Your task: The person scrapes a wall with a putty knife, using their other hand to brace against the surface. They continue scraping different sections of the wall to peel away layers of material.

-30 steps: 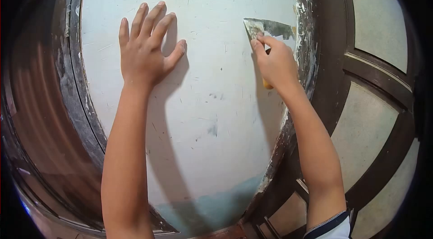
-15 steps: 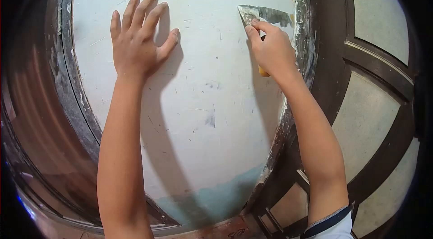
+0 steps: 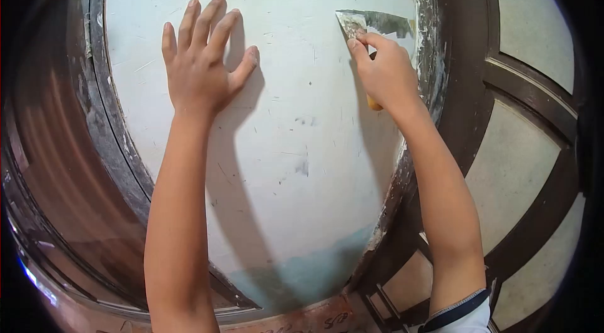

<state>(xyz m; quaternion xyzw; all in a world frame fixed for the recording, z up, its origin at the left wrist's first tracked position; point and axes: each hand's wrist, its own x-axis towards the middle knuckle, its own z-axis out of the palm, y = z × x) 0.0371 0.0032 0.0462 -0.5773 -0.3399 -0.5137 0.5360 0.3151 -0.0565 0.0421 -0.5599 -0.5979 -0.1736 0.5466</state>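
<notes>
My left hand lies flat on the pale, scratched wall, its fingers spread and nothing in it. To the right, my right hand grips a scraper with a flat, paint-smeared metal blade and a yellow-ended handle, mostly hidden by the palm. The blade rests against the wall near its upper right. A dark, bare patch runs from the blade to the right edge of the wall.
A worn dark frame borders the wall on the left, and a chipped edge on the right. A brown door with pale panels stands at the right. Reddish flooring shows below.
The whole view has shifted slightly, so both hands and the wall appear a little further right and lower. Both hands keep the same pose, and the scraper stays at the dark patch.
</notes>
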